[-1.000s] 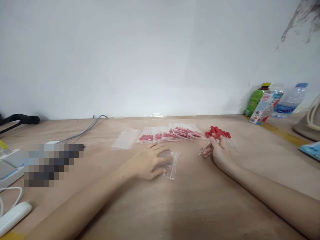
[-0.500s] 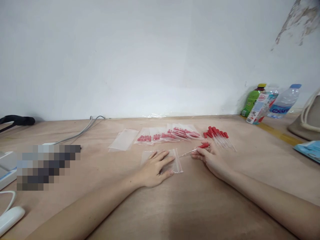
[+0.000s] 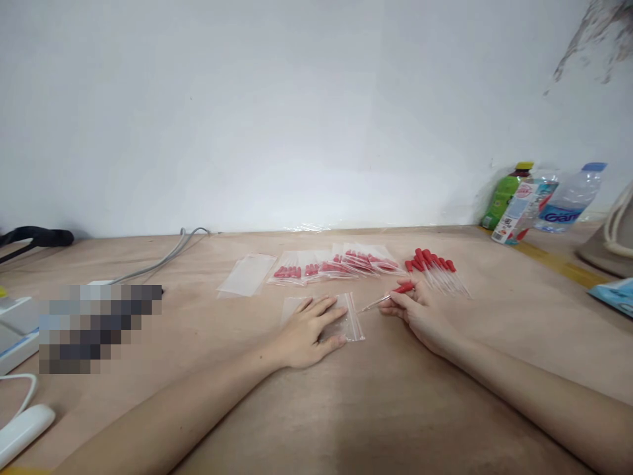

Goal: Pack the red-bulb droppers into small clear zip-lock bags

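Left hand: palm down, fingers spread flat over a clear zip bag at mid-table, pressing rather than gripping. Right hand: fingers pinched closed on a red-topped dropper, thin end toward the bag's zip edge; contact unclear. Filled bags overlap nearer the table's back edge, loose droppers to their right.

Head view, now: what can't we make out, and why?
Head view:
- Middle of the clear zip bag: covered by the left hand.
- Whether the red-capped stick in the right hand touches the bag: tip too thin.
- Count inside the filled bags: they overlap.
- Dark item at left: pixelated.
- White device: cut off by the left edge.
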The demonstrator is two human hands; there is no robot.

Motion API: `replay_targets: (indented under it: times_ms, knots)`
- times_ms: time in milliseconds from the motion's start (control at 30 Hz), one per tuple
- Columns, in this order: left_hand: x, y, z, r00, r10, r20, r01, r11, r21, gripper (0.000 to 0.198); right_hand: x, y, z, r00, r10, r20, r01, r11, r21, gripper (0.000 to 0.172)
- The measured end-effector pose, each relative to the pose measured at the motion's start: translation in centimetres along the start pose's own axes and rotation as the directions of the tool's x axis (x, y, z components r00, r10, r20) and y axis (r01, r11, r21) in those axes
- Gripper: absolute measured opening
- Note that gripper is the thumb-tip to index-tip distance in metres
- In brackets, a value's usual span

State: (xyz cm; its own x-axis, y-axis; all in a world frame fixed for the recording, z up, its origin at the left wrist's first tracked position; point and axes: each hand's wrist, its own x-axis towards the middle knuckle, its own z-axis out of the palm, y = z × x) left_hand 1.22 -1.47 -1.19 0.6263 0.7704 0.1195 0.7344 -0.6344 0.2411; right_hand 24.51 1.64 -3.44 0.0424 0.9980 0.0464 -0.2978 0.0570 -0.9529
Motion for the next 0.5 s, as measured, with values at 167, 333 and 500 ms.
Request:
replay_targets:
  times_ms: [167,333,500]
  knots:
    - [0.0,0.13,-0.14,1.0,-0.006,-0.004,0.006,1.0,-0.008,0.053,0.02,0.13,0.12,1.0,0.001,-0.017,-0.002,1.0,-0.011,0.035]
    - [0.51,0.56,-0.01,0.993,-0.074,-0.089,0.069,0.996,-0.054,0.043,0.3,0.21,-0.03,0.997,0.012,-0.076,-0.01,0.999,0.034,0.034]
    - [0.96,0.31,0.79,0.975,-0.081,-0.207,0.062,0.993,-0.096,0.034,0.22,-0.04,0.08,0.996,0.029,-0.085,-0.023,0.997,0.069,0.032]
